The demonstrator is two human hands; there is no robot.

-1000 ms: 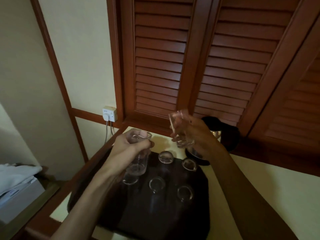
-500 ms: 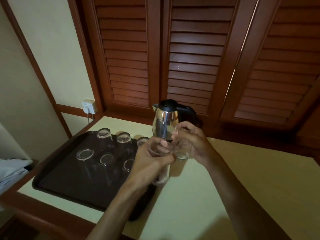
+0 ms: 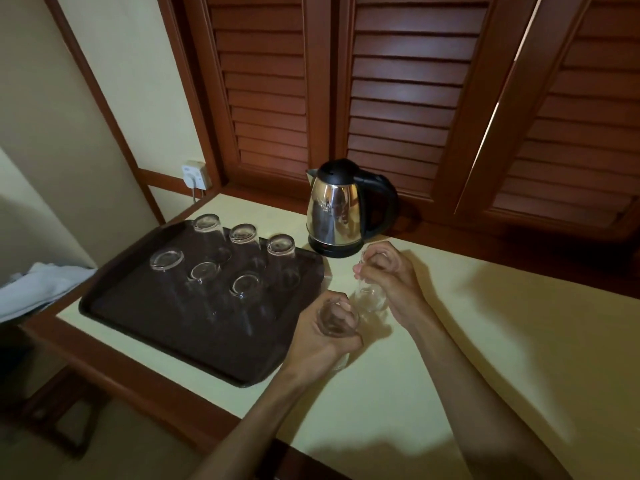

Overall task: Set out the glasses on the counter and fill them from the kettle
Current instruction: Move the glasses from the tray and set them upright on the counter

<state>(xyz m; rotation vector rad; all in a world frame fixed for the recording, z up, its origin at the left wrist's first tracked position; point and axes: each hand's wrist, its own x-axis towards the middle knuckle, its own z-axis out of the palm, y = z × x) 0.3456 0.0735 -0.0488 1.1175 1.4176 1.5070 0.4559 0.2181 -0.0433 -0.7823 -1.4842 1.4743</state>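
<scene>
My left hand [image 3: 320, 336] is closed around a clear glass [image 3: 335, 320], held mouth up just right of the tray's near corner. My right hand [image 3: 389, 271] grips a second clear glass [image 3: 371, 296] from above, its base at or just above the pale counter [image 3: 502, 341]; contact is not clear. Several more glasses [image 3: 244, 233] stand upside down on the dark brown tray [image 3: 166, 327] at the left. A steel kettle [image 3: 334, 209] with a black lid and handle sits on its base behind the hands, near the shutters.
Brown louvred shutters [image 3: 398, 98] close off the back of the counter. A white wall socket [image 3: 195, 174] with a cable is at the back left. Folded white cloth [image 3: 38, 289] lies lower left, below the counter's wooden edge [image 3: 138, 382].
Both hands have carried their glasses from above the tray to the right and down to the counter beside it. The view has swung right, bringing the kettle into full sight.
</scene>
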